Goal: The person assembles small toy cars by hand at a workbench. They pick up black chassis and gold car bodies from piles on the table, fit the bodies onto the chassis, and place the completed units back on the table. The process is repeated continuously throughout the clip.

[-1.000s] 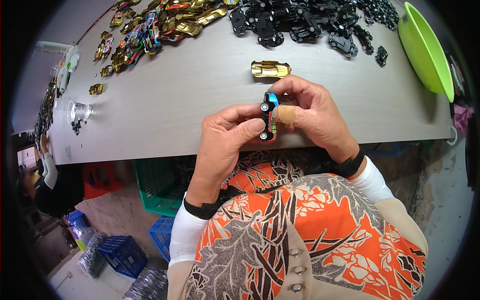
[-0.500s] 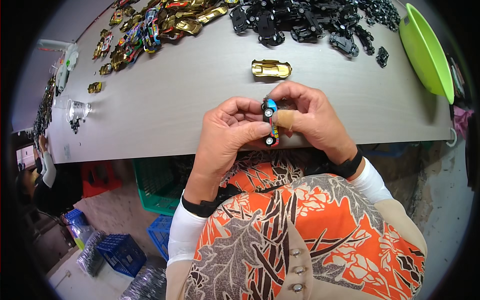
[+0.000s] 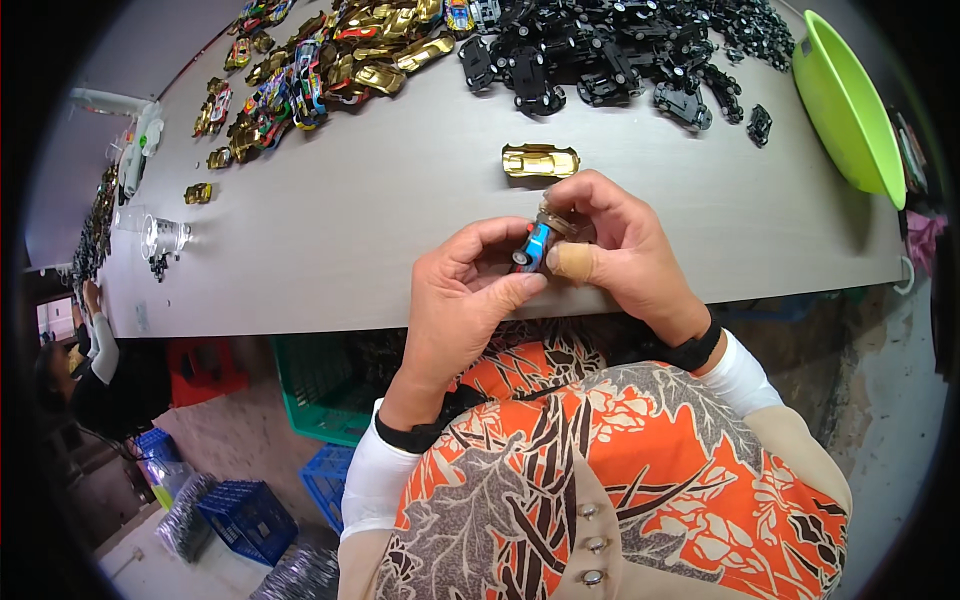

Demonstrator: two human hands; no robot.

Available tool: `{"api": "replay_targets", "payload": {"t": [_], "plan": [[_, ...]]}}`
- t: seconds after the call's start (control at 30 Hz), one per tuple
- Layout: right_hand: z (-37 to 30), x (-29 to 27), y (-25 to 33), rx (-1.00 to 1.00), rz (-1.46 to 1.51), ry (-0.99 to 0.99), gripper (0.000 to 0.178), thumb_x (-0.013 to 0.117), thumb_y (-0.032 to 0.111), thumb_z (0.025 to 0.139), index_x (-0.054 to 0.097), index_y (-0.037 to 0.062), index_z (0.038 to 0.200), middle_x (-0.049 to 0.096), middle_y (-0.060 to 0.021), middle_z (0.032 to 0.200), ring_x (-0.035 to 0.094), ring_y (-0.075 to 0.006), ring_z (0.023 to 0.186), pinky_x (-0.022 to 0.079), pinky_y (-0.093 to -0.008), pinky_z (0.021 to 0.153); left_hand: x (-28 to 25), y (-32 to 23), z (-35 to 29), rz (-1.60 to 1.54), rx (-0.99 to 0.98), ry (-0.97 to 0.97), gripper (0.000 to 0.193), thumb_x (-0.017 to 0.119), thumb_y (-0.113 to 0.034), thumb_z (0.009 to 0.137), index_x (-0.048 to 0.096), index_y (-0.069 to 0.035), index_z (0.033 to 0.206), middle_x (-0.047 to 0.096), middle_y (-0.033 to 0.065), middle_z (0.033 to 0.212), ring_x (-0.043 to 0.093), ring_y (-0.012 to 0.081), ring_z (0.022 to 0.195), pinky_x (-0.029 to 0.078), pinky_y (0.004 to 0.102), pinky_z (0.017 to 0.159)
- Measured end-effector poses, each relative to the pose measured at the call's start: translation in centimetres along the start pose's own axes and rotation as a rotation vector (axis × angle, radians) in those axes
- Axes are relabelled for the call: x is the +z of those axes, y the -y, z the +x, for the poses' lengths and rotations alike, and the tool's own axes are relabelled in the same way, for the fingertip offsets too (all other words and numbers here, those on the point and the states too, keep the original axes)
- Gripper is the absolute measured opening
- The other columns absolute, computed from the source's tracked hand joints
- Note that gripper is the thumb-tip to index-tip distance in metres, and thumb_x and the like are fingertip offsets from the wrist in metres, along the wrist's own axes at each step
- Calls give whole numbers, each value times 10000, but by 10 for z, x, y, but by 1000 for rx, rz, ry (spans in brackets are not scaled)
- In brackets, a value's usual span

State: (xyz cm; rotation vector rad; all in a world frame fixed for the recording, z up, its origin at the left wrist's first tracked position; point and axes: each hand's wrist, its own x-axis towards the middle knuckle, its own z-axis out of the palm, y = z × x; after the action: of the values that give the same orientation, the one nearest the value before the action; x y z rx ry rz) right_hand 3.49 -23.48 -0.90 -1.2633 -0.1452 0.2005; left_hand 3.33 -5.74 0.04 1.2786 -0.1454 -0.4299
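Observation:
A small blue-and-red toy car (image 3: 535, 246) with black wheels is held between both my hands, just above the near edge of the table. My left hand (image 3: 465, 285) pinches its lower end between thumb and fingers. From the other side, my right hand (image 3: 625, 245), with a tan bandage on the thumb, grips its upper end. A brownish-gold piece (image 3: 556, 222) shows by the right fingertips, but its kind is unclear. Just beyond my hands, a gold toy car body (image 3: 540, 160) lies on the table, touched by neither hand.
Heaps of gold and coloured toy car bodies (image 3: 380, 75) and black car chassis (image 3: 600, 60) cover the table's far side. A green basin (image 3: 850, 110) leans at the right. Clear cups (image 3: 163, 237) stand left. Crates (image 3: 245, 515) sit below; another person (image 3: 100, 360) works at far left.
The toy car has tilted, its upper end leaning right, and less of its side shows. Both hands still hold it. The gold car body stays on the table.

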Motion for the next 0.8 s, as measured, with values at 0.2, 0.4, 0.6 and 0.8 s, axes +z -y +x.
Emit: {"api": "replay_targets", "payload": {"t": [0.2,0.4,0.6,0.8], "plan": [[-3,0,4,38,-8,33,402,695,41,739,506,-3,1091,526,-19,955,509,-76,875,440,-230,771,7,1,0,152,62,-26,358,684,52,731,531,12,1053,598,69,975,595,115,879,503,236,770],[-1,-2,6,24,57,3,421,702,33,723,503,5,1093,524,-6,942,512,-75,878,433,-221,767,4,-7,3,-68,-118,48,298,665,-18,784,501,-7,1032,579,36,913,561,66,820,479,207,718],[-2,-4,8,-14,20,77,363,691,20,732,509,9,1046,515,-6,942,506,-63,847,418,-205,749,-3,-5,8,-321,-313,105,246,635,-123,832,528,-22,1030,586,10,848,511,38,689,412,172,573],[-7,-20,15,111,121,113,82,594,18,809,556,-9,876,513,-13,870,491,-48,667,397,-184,539,1,-13,5,-121,-345,47,190,624,-103,814,558,-10,965,578,9,772,461,37,536,366,160,460]]}}
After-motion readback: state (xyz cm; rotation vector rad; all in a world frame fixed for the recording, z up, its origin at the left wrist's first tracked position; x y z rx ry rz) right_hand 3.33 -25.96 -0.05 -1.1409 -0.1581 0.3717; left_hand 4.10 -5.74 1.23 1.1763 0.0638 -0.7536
